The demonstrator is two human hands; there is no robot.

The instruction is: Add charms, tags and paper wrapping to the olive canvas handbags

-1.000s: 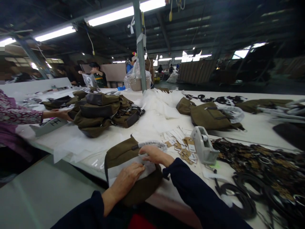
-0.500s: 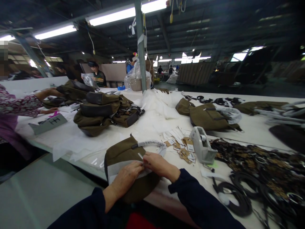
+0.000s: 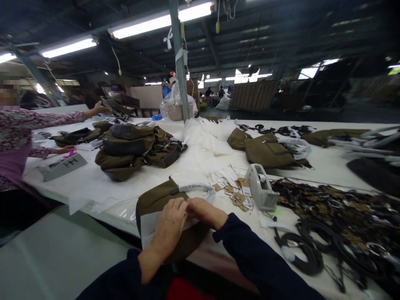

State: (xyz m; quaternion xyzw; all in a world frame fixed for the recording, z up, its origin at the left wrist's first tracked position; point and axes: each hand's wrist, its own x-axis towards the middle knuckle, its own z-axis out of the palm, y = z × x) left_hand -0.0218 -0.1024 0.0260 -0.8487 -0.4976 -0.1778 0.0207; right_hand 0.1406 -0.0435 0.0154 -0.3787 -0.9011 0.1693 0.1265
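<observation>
An olive handbag (image 3: 156, 195) leans at the table's front edge, its handle (image 3: 196, 189) wrapped in white material. White tissue paper (image 3: 148, 225) lies across the front of the bag. Over that paper my left hand (image 3: 170, 221) has its fingers bent and pressed together, tips against the other hand. My right hand (image 3: 204, 212) is closed beside it, fingers curled in. Whatever the fingertips pinch is hidden behind the hands.
A tape dispenser (image 3: 261, 189) and cardboard tags (image 3: 239, 193) lie right of the bag. Beyond are dark straps (image 3: 343, 221), stacked olive bags (image 3: 131, 146), more olive bags (image 3: 270, 152) and white sheets (image 3: 204, 135). A co-worker (image 3: 18, 137) reaches in from the left.
My left hand has risen and turned over the fingertips, and the small white strip by my right fingers is now out of sight. The co-worker at left has lifted a bag away across the table.
</observation>
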